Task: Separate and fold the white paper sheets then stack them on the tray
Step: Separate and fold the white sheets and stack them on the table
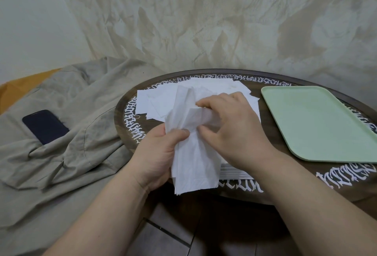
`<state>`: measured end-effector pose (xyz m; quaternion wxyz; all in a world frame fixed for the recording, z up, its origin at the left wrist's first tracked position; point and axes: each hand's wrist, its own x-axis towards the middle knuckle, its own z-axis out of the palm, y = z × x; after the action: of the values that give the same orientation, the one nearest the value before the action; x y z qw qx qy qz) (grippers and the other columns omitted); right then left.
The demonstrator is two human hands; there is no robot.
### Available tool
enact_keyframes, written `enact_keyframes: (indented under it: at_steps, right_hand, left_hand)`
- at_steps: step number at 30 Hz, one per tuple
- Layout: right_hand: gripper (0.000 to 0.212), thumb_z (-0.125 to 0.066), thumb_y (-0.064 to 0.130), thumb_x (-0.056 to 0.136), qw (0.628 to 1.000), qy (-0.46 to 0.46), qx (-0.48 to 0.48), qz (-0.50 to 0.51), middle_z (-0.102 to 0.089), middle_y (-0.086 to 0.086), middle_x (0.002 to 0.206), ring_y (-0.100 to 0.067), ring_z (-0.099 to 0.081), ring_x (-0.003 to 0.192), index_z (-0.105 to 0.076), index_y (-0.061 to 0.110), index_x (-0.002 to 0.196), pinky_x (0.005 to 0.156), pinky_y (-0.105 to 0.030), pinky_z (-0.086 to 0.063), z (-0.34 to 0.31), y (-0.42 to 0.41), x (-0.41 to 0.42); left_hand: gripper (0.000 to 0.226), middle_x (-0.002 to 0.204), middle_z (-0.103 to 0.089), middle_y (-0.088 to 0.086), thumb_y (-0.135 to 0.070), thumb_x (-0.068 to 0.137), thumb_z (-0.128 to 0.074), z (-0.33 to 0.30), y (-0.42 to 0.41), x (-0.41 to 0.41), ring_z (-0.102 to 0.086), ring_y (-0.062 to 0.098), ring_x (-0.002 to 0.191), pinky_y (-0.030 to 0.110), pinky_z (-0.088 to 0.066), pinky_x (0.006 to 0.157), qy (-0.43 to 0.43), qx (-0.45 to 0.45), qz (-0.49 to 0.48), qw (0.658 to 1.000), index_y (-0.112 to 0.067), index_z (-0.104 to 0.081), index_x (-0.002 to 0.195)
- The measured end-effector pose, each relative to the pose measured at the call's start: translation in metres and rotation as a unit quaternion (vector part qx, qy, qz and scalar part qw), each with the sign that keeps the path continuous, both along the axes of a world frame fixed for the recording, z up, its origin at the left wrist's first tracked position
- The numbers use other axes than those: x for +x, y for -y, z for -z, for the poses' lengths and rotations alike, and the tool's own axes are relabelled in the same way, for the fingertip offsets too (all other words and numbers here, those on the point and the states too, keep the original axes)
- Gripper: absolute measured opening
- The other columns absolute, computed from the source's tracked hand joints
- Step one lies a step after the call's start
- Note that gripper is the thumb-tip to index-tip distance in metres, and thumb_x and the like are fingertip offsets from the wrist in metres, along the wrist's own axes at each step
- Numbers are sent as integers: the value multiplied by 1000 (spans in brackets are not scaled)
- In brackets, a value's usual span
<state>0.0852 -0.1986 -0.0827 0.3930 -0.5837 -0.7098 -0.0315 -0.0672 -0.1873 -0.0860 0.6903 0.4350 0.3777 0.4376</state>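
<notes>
A crumpled white paper sheet (pixel 191 153) hangs in front of me over the near edge of the round table. My left hand (pixel 157 153) grips its lower left side with thumb on top. My right hand (pixel 230 127) pinches the sheet's upper part between thumb and fingers. Behind the hands a loose pile of white paper sheets (pixel 155 102) is spread on the table. A pale green tray (pixel 318 125) lies to the right with nothing on it.
The dark round table (pixel 285 182) has white lettering around its rim. A beige cloth (pixel 67 133) covers the surface to the left, with a dark phone (pixel 44 126) lying on it. A draped sheet hangs behind. Dark floor tiles show below.
</notes>
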Motion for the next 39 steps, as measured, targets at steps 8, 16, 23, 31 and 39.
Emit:
enact_keyframes:
  at_steps: [8,16,23,31,39]
  right_hand:
    - [34,-66,23,68,999,20,39,-32,-57,7,89,-21,-46,91,-65,17,102,76,-19,-30,0,-2,1]
    - [5,-60,13,72,998,-22,16,-64,-59,1,75,-20,-52,70,-60,13,76,62,-34,-42,1,0,2]
    - [2,-61,10,74,993,-69,16,-97,-61,2,71,-15,-51,67,-61,11,75,62,-31,-41,-1,3,2]
    - [9,-60,10,72,986,-124,-20,-107,-60,4,77,-8,-53,72,-64,18,73,65,-18,-41,-2,6,11]
    - [11,-67,1,76,983,-156,-75,-54,-58,13,117,7,-51,106,-69,12,76,79,-3,-36,-2,8,23]
  left_hand:
    - [28,87,-73,16,7,90,-45,2,-2,-3,-71,25,76,35,-59,71,17,-33,-2,999,-3,-71,95]
    - [61,130,-60,25,-21,75,-60,3,-8,-8,-56,39,121,49,-42,106,93,-112,37,989,5,-57,130]
    - [50,117,-64,27,-8,77,-61,6,-12,-10,-65,34,100,42,-56,86,96,-66,54,992,9,-59,124]
    - [30,103,-73,20,1,71,-69,6,-7,-9,-72,32,90,39,-60,74,40,13,49,998,-2,-75,100]
    - [38,90,-75,10,22,87,-41,4,-14,-14,-73,23,82,35,-60,74,26,23,-58,998,-2,-67,99]
